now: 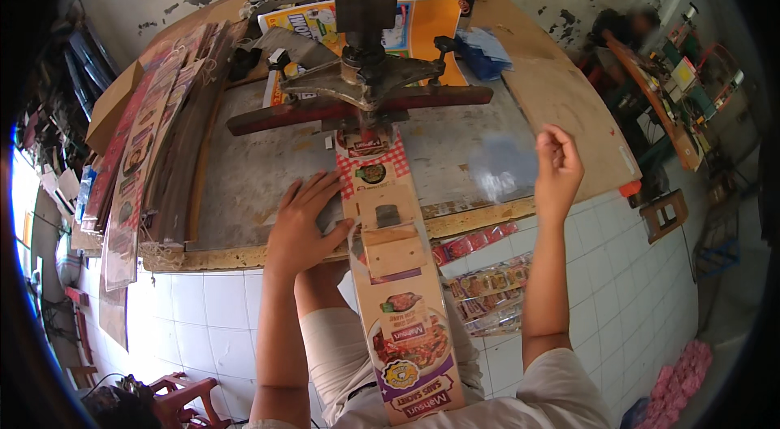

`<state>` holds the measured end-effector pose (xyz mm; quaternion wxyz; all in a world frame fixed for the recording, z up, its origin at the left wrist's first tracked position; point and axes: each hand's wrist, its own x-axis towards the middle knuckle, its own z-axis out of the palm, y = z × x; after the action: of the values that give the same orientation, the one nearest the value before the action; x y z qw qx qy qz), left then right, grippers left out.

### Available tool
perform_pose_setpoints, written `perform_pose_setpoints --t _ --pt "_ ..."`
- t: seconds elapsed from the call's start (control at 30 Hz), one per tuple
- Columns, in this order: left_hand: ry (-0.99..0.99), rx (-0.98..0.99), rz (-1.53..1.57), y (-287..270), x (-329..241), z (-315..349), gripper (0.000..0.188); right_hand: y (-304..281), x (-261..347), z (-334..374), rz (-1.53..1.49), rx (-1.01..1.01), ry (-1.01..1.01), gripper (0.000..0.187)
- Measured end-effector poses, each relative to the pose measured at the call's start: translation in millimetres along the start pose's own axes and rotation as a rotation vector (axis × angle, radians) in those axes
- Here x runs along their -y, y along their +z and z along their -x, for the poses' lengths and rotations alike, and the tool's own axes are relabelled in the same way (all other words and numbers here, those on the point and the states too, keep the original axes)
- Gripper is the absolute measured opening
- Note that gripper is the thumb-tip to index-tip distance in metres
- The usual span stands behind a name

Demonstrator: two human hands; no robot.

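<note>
A long printed cardboard strip [394, 276] with food pictures and a red checked end runs from my lap up onto the grey work surface, its far end under the head of a press [370, 88]. A rectangular cut-out shows near its middle. My left hand [307, 222] lies on the surface at the strip's left edge, fingers spread, thumb touching the strip. To the right, my right hand [561, 165] is raised with its fingers curled in; whether they hold anything is hidden. Just left of it lies a pale translucent plastic piece [502, 169].
Stacked printed strips [150, 128] lie at the left of the table. Below its front edge, several printed packs [487, 287] show at the right. A blue plastic bundle [485, 54] and a colourful poster [435, 27] lie at the back. Another person [626, 27] is at the far right.
</note>
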<state>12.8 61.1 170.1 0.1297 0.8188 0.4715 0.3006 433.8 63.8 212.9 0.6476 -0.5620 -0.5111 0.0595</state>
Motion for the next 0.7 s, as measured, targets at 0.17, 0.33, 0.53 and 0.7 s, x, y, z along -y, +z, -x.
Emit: perform_pose_setpoints --t 0.17,0.33,0.53,0.7 --pt "-0.013 0.010 0.040 0 -3 -3 0.064 66 71 69 -0.047 0.462 -0.288 0.024" --pt "0.004 -0.009 0.097 -2 0 0 0.052 86 62 89 0.079 0.864 -0.416 0.033" --pt "-0.012 -0.026 0.210 -2 7 0 0.036 80 70 85 0.155 1.022 -0.427 0.047" --pt "-0.154 -0.080 0.303 4 -6 -5 0.034 79 68 84 -0.001 1.006 -0.362 0.051"
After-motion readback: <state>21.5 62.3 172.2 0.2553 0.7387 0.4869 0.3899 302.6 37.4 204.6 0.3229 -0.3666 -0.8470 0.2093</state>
